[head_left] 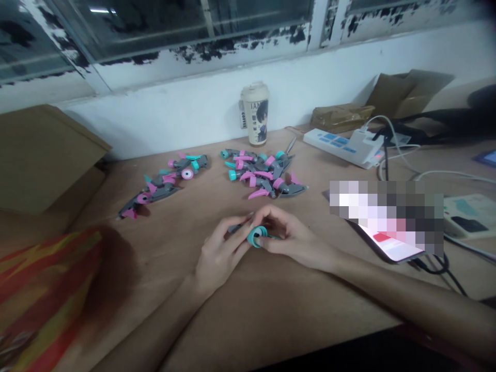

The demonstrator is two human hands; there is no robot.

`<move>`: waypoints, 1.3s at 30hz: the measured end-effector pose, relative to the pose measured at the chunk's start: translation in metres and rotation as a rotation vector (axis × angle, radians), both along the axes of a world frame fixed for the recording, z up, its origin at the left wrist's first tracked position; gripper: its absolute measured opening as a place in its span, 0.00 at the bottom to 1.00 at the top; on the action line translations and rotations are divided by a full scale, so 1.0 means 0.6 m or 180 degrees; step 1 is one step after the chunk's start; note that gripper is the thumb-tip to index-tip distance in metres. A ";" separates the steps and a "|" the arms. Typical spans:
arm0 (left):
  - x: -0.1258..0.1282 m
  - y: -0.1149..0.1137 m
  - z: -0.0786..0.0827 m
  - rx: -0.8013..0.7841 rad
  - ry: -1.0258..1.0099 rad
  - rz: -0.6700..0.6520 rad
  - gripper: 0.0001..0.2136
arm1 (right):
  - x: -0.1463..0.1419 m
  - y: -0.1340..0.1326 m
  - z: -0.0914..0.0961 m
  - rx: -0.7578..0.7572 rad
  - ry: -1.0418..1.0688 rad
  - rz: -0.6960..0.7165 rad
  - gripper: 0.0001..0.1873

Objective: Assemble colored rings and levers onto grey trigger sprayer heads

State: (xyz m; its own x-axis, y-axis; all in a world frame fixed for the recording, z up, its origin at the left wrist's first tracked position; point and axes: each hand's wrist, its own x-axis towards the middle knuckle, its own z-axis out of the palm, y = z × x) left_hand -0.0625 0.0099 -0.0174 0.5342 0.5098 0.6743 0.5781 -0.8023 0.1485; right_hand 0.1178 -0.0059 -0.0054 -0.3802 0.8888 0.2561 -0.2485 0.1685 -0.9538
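Observation:
Above the near middle of the table, both hands are closed around one trigger sprayer head. Its teal screw collar (254, 241) faces me, with a pale ring and dark centre inside. My left hand (225, 250) wraps its grey body, most of which the fingers hide. My right hand (284, 232) pinches the collar, thumb at its opening and fingers over the top. Beyond the hands lies a pile of grey sprayer heads (267, 173) with pink and teal collars and triggers. A smaller group of similar sprayer heads (165, 183) is spread out to the left.
A lidded coffee cup (256, 114) stands against the wall. On the right are a power strip (341, 147) with cables, a lit phone (403, 248), and a brown package (341, 116). A cardboard box (46, 155) and a red-yellow striped bag (46, 294) occupy the left.

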 end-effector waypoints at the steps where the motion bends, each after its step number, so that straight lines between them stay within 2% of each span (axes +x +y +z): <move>1: 0.000 0.000 0.000 -0.0004 -0.0021 -0.0011 0.13 | -0.001 -0.001 0.001 0.0025 -0.0035 -0.0052 0.08; 10: 0.002 -0.001 0.001 0.0041 0.0045 -0.0035 0.12 | -0.003 -0.002 0.002 0.0020 -0.0111 -0.0301 0.03; 14: 0.004 0.001 0.002 -0.0149 -0.0178 -0.0016 0.12 | 0.003 0.004 0.013 -0.0091 -0.0223 -0.0327 0.04; 21: 0.003 0.002 0.008 -0.0458 -0.0488 0.0121 0.11 | 0.023 0.004 0.049 -0.0152 -0.0178 0.0100 0.09; 27: -0.001 0.002 0.003 -0.0502 -0.0573 -0.0020 0.13 | 0.021 -0.004 0.050 -0.0114 -0.0071 0.0328 0.13; 32: -0.004 0.003 0.002 -0.0257 -0.0467 -0.0091 0.14 | 0.018 -0.010 0.043 0.0463 -0.0293 0.0114 0.19; 39: -0.010 0.010 0.002 -0.0100 -0.0298 -0.0307 0.14 | 0.009 -0.011 0.028 0.1324 -0.0789 -0.0709 0.20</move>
